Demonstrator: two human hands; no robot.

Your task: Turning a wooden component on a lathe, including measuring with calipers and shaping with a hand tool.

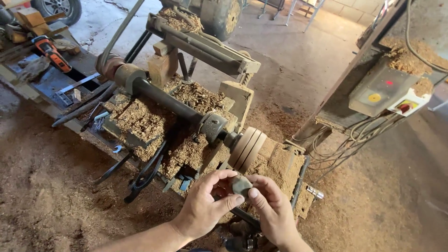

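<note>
Head view: wood lathe (pixel 186 109), sawdust-buried, beyond both hands' grey lump (pixel 241 185).

Two bare hands, the left hand (pixel 203 207) and the right hand (pixel 273 210), share one small grey piece (pixel 241 185) beside one wood lathe (pixel 186 109) carrying one round wooden disc (pixel 247 148). One orange power tool (pixel 51 52) lies on the bench, one switch box (pixel 387 91) shows three coloured buttons, and one tyre (pixel 58 8) stands behind.
</note>
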